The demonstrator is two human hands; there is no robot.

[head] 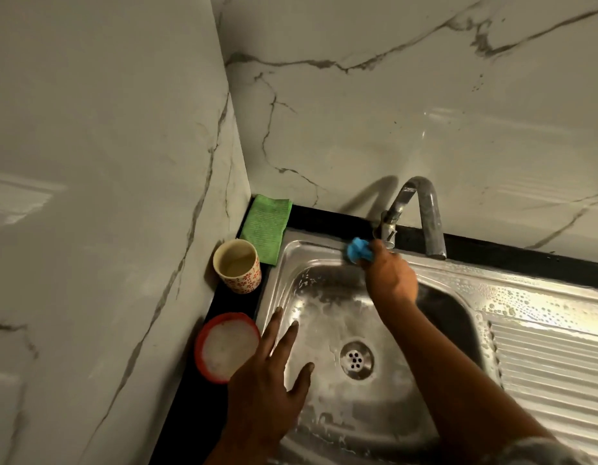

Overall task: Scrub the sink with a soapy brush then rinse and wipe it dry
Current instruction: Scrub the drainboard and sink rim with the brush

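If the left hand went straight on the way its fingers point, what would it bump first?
Probably the green cloth, beyond the back-left corner of the sink. The left hand points along the sink's left rim; the flowered cup sits just left of that line. Height is hard to judge.

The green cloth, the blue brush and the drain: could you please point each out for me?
green cloth (265, 229), head view, middle of its ribbed top face.
blue brush (358, 250), head view, the exposed blue end.
drain (356, 360), head view, centre of the perforated strainer.
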